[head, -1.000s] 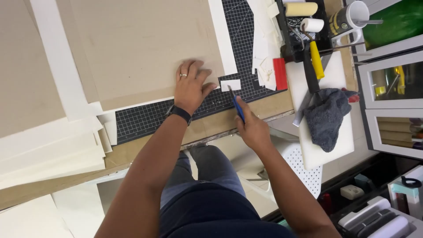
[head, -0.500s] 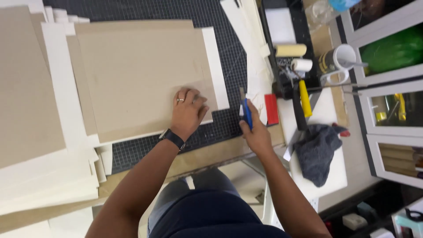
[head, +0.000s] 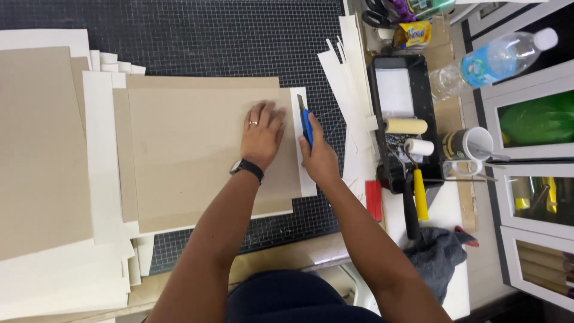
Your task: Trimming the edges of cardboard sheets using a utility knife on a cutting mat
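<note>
Brown cardboard (head: 197, 149) lies on the black cutting mat (head: 239, 36), the left hand (head: 262, 131) presses flat on it, and at its three o'clock the right hand (head: 317, 157) grips a blue knife (head: 306, 124), so a straight, careful cut seems next.

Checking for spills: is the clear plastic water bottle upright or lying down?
Lying down: the clear plastic water bottle rests on its side, white cap pointing toward the upper right.
</note>
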